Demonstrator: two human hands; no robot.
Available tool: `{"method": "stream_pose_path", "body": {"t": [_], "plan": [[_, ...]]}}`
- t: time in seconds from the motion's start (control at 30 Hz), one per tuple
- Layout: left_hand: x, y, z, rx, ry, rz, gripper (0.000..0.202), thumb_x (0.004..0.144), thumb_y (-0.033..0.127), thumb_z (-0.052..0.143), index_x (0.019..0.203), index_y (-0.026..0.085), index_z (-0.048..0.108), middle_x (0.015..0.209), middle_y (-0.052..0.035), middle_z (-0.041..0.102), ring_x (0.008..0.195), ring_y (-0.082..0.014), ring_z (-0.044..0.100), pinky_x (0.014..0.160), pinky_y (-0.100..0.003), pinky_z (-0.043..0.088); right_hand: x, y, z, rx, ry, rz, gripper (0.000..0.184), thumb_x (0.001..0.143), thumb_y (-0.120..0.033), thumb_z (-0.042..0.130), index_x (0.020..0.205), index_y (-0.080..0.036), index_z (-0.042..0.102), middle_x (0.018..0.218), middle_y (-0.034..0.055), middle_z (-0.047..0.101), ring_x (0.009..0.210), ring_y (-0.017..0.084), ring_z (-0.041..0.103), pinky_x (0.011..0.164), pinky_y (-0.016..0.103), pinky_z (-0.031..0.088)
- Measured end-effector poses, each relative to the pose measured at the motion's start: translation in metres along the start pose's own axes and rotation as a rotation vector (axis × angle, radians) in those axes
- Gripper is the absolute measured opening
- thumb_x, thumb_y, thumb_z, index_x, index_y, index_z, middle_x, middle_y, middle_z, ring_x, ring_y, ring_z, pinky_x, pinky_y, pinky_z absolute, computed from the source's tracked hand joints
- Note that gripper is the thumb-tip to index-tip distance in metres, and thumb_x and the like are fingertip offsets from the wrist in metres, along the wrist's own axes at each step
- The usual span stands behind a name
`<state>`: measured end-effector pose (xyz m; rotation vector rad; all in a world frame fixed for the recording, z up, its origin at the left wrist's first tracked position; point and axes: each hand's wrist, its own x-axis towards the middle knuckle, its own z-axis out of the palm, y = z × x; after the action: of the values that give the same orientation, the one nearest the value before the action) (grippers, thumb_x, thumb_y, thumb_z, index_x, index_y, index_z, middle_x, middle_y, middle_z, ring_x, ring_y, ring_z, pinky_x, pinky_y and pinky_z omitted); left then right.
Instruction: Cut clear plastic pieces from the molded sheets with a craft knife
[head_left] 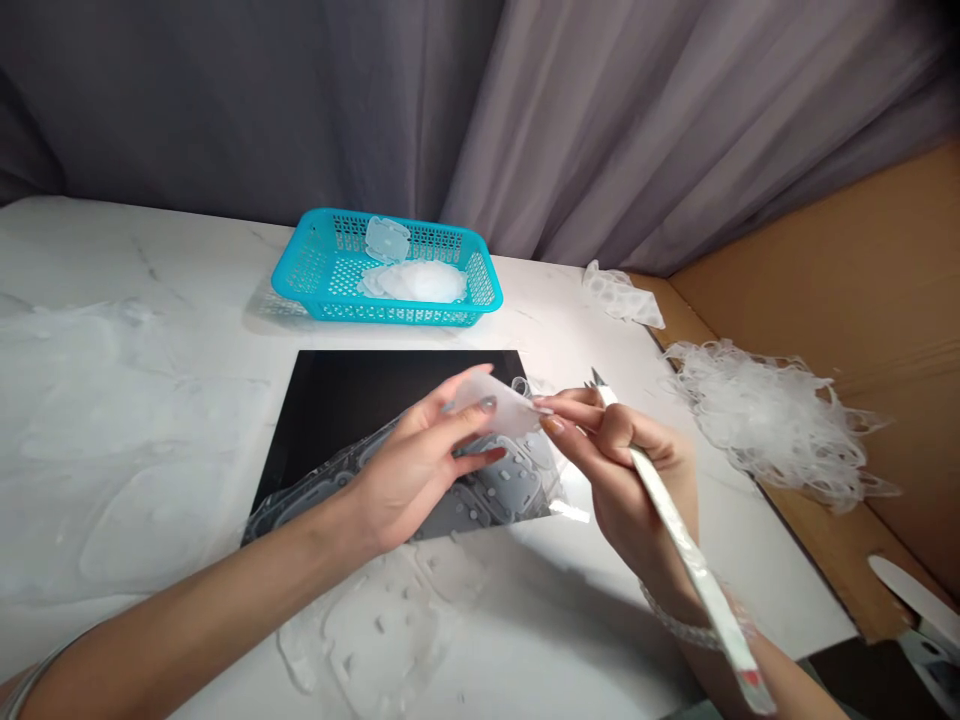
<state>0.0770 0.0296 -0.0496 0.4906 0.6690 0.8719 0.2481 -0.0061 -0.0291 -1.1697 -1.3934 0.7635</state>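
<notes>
My left hand (420, 455) holds a small, thin, frosted translucent plastic piece (500, 402) between thumb and fingers, above a black mat (390, 385). Closed at the piece's right edge, my right hand (630, 460) pinches there with thumb and forefinger. A long slim white tool (679, 530) with a dark pointed tip is tucked in the same hand, its tail running back past the wrist. Under my hands lies a clear moulded plastic sheet (510, 475) with rounded shapes and small holes, partly on the mat and partly on the white table.
At the back stands a blue perforated basket (390, 313) holding a pile of frosted pieces (420, 282). A heap of translucent scraps (780, 420) lies right, by a cardboard wall (847, 270). More clear sheets (127, 450) spread at left. A white strip (622, 295) lies back right.
</notes>
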Motion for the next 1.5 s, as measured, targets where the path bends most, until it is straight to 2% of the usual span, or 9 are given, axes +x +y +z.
{"method": "stream_pose_path", "body": {"t": [0.07, 0.13, 0.23, 0.33, 0.43, 0.67, 0.9, 1.23, 1.5], "plan": [[0.002, 0.002, -0.001, -0.091, 0.06, -0.099, 0.043, 0.088, 0.041, 0.063, 0.122, 0.016, 0.058, 0.113, -0.0144, 0.067, 0.111, -0.0292, 0.062, 0.093, -0.045, 0.052, 0.001, 0.003, -0.001, -0.123, 0.012, -0.083, 0.05, 0.086, -0.015, 0.067, 0.055, -0.022, 0.028, 0.093, 0.0006, 0.077, 0.083, 0.02, 0.066, 0.071, 0.038, 0.052], [0.003, 0.007, 0.0, -0.163, 0.007, -0.161, 0.047, 0.09, 0.05, 0.056, 0.115, 0.009, 0.06, 0.117, -0.0199, 0.065, 0.113, -0.0332, 0.062, 0.095, -0.049, 0.052, 0.002, 0.007, -0.003, -0.196, -0.056, -0.125, 0.048, 0.087, -0.014, 0.064, 0.055, -0.022, 0.029, 0.092, 0.0022, 0.077, 0.075, 0.02, 0.067, 0.064, 0.038, 0.051], [0.001, 0.015, 0.002, -0.122, -0.114, -0.041, 0.025, 0.093, 0.024, 0.055, 0.113, 0.011, 0.063, 0.124, -0.0154, 0.065, 0.115, -0.0282, 0.062, 0.1, -0.045, 0.05, 0.003, 0.015, -0.005, -0.166, -0.172, -0.134, 0.044, 0.087, -0.014, 0.059, 0.056, -0.023, 0.03, 0.093, 0.0043, 0.077, 0.076, 0.022, 0.069, 0.064, 0.04, 0.052], [-0.001, 0.021, 0.003, -0.04, -0.139, 0.073, 0.03, 0.09, 0.006, 0.051, 0.114, 0.016, 0.066, 0.128, -0.0094, 0.065, 0.118, -0.024, 0.061, 0.104, -0.042, 0.048, 0.008, 0.022, -0.007, -0.012, -0.085, -0.122, 0.039, 0.085, -0.012, 0.057, 0.059, -0.023, 0.031, 0.102, 0.003, 0.076, 0.079, 0.023, 0.072, 0.072, 0.042, 0.054], [-0.002, 0.024, 0.003, -0.028, -0.154, 0.094, 0.03, 0.091, 0.009, 0.051, 0.114, 0.017, 0.067, 0.131, -0.0085, 0.064, 0.121, -0.0257, 0.06, 0.105, -0.044, 0.047, 0.014, 0.028, -0.009, 0.117, 0.011, -0.07, 0.036, 0.081, -0.009, 0.056, 0.061, -0.022, 0.03, 0.106, 0.002, 0.075, 0.073, 0.021, 0.072, 0.073, 0.04, 0.053], [-0.002, 0.022, 0.001, -0.035, -0.204, 0.095, 0.031, 0.091, 0.01, 0.053, 0.118, 0.016, 0.066, 0.131, -0.0094, 0.064, 0.123, -0.0261, 0.058, 0.104, -0.043, 0.048, 0.02, 0.031, -0.009, 0.256, -0.012, 0.028, 0.032, 0.082, -0.006, 0.056, 0.061, -0.021, 0.037, 0.102, 0.003, 0.075, 0.072, 0.018, 0.071, 0.073, 0.036, 0.049], [-0.001, 0.016, 0.001, -0.008, -0.172, 0.015, 0.033, 0.089, 0.01, 0.053, 0.121, 0.012, 0.063, 0.123, -0.015, 0.068, 0.112, -0.027, 0.065, 0.101, -0.043, 0.048, 0.017, 0.032, -0.007, 0.259, -0.015, 0.093, 0.041, 0.085, -0.02, 0.066, 0.059, -0.021, 0.034, 0.092, 0.0035, 0.073, 0.07, 0.016, 0.063, 0.069, 0.034, 0.048], [0.003, 0.02, -0.001, -0.16, -0.187, -0.083, 0.048, 0.094, 0.03, 0.033, 0.128, 0.005, 0.056, 0.114, -0.0212, 0.07, 0.104, -0.0302, 0.068, 0.103, -0.049, 0.041, 0.017, 0.035, -0.008, 0.298, -0.068, 0.126, 0.047, 0.084, -0.019, 0.07, 0.062, -0.022, 0.029, 0.079, 0.0013, 0.067, 0.065, 0.013, 0.053, 0.063, 0.03, 0.04], [0.004, 0.018, 0.0, -0.154, -0.16, -0.09, 0.051, 0.096, 0.034, 0.029, 0.129, 0.004, 0.054, 0.113, -0.0223, 0.069, 0.102, -0.0303, 0.068, 0.103, -0.049, 0.041, 0.016, 0.04, -0.006, 0.259, -0.073, 0.157, 0.051, 0.082, -0.022, 0.073, 0.061, -0.022, 0.027, 0.059, -0.0036, 0.055, 0.058, 0.012, 0.049, 0.057, 0.028, 0.035]]}}
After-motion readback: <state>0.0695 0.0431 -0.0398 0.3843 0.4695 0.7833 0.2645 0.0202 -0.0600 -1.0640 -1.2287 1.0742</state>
